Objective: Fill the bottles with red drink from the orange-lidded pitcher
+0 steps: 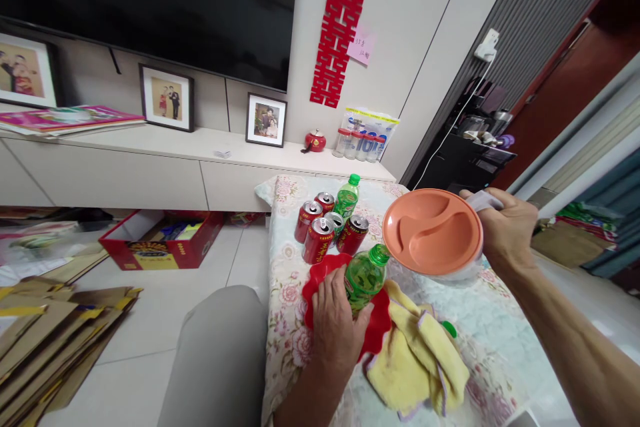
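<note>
My left hand point(334, 320) is wrapped round a green plastic bottle point(365, 278) without a cap, which stands at a red scalloped dish point(379, 330). Raised at the right, my right hand point(506, 230) grips the handle of a pitcher-like container with an orange divided top point(434, 232); its lower part is mostly hidden. Behind the left hand, several red cans point(319, 240) surround a green can point(335, 227), beside a green-capped bottle point(347, 197). A crumpled yellow cloth point(417, 353) lies to the right of the dish, with a green cap point(449, 329) at its edge.
A floral cloth point(287, 300) covers the table. Behind it, a white cabinet point(230, 155) holds picture frames, a red pot point(315, 141) and lidded jars point(357, 145). On the floor at left are a red box point(165, 257) and flattened cardboard point(45, 340). My knee point(220, 347) is left of the table.
</note>
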A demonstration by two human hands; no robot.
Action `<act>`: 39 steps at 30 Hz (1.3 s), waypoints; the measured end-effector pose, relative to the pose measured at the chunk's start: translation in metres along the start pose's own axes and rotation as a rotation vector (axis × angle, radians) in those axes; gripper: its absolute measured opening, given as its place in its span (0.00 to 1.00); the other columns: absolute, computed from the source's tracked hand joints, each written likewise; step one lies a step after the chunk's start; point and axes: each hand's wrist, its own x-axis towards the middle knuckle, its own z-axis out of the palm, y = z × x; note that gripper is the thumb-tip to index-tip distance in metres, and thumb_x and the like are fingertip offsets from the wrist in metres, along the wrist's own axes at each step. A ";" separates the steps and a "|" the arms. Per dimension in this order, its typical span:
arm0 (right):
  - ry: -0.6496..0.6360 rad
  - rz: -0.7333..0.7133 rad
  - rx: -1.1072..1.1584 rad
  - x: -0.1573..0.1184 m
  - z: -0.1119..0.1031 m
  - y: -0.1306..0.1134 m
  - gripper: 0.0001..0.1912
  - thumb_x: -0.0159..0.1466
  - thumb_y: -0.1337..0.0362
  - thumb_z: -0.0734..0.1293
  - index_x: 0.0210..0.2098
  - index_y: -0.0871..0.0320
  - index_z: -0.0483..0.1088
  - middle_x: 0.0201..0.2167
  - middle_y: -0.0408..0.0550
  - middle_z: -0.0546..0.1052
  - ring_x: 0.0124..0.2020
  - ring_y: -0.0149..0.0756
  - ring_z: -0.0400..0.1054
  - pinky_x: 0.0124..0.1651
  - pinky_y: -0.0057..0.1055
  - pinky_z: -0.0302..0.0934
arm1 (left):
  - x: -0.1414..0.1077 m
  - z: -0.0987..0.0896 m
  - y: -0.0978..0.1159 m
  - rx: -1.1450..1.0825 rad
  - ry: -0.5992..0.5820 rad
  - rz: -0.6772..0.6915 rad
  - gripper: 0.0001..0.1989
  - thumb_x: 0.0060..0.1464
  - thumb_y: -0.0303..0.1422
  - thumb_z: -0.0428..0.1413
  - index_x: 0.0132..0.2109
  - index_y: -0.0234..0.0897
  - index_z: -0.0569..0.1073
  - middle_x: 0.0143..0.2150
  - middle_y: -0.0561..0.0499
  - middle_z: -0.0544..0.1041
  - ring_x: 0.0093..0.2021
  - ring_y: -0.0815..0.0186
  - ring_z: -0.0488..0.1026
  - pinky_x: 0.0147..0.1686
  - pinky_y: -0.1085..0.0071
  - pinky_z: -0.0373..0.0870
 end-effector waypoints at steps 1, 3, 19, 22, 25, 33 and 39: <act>-0.001 0.001 0.001 0.000 0.000 0.000 0.22 0.54 0.59 0.72 0.17 0.57 0.54 0.18 0.35 0.51 0.23 0.26 0.45 0.24 0.28 0.39 | 0.000 0.000 0.000 -0.002 -0.001 -0.002 0.36 0.47 0.27 0.66 0.62 0.34 0.62 0.56 0.38 0.76 0.54 0.47 0.75 0.53 0.49 0.74; -0.003 0.001 0.002 0.000 0.000 0.001 0.21 0.53 0.59 0.72 0.17 0.57 0.55 0.18 0.35 0.51 0.23 0.26 0.45 0.24 0.28 0.40 | 0.000 0.000 0.000 -0.006 0.002 0.004 0.36 0.47 0.27 0.66 0.62 0.34 0.62 0.56 0.38 0.76 0.55 0.47 0.74 0.53 0.49 0.73; -0.001 -0.006 -0.005 0.001 0.000 -0.003 0.21 0.52 0.57 0.71 0.16 0.57 0.56 0.17 0.35 0.51 0.23 0.26 0.46 0.24 0.27 0.40 | -0.001 0.001 0.000 -0.006 0.013 0.016 0.38 0.47 0.27 0.66 0.63 0.34 0.61 0.56 0.38 0.76 0.54 0.47 0.74 0.53 0.49 0.73; -0.001 -0.010 -0.002 0.001 0.000 -0.003 0.22 0.52 0.57 0.71 0.16 0.56 0.54 0.17 0.35 0.51 0.23 0.26 0.45 0.24 0.27 0.40 | -0.001 0.001 0.000 -0.002 0.012 0.019 0.38 0.47 0.27 0.66 0.63 0.34 0.61 0.56 0.37 0.76 0.55 0.46 0.74 0.52 0.49 0.74; 0.000 -0.013 0.000 0.001 0.000 -0.002 0.22 0.52 0.58 0.71 0.16 0.56 0.54 0.17 0.35 0.51 0.23 0.26 0.45 0.24 0.28 0.39 | 0.000 0.001 0.000 -0.004 0.013 0.019 0.37 0.47 0.27 0.67 0.62 0.34 0.61 0.56 0.37 0.76 0.54 0.46 0.74 0.52 0.49 0.74; 0.004 -0.013 0.008 0.001 0.001 0.000 0.21 0.52 0.60 0.72 0.16 0.57 0.55 0.17 0.35 0.52 0.23 0.26 0.45 0.23 0.28 0.40 | 0.000 0.001 0.000 -0.009 0.018 0.011 0.37 0.47 0.27 0.66 0.62 0.34 0.62 0.56 0.38 0.76 0.54 0.47 0.75 0.53 0.50 0.73; -0.001 -0.017 0.013 0.001 0.001 0.000 0.21 0.52 0.60 0.71 0.16 0.57 0.55 0.17 0.35 0.51 0.23 0.26 0.45 0.24 0.27 0.40 | 0.000 0.001 0.000 -0.006 0.021 0.015 0.37 0.46 0.27 0.66 0.62 0.34 0.62 0.56 0.38 0.76 0.54 0.48 0.75 0.52 0.50 0.74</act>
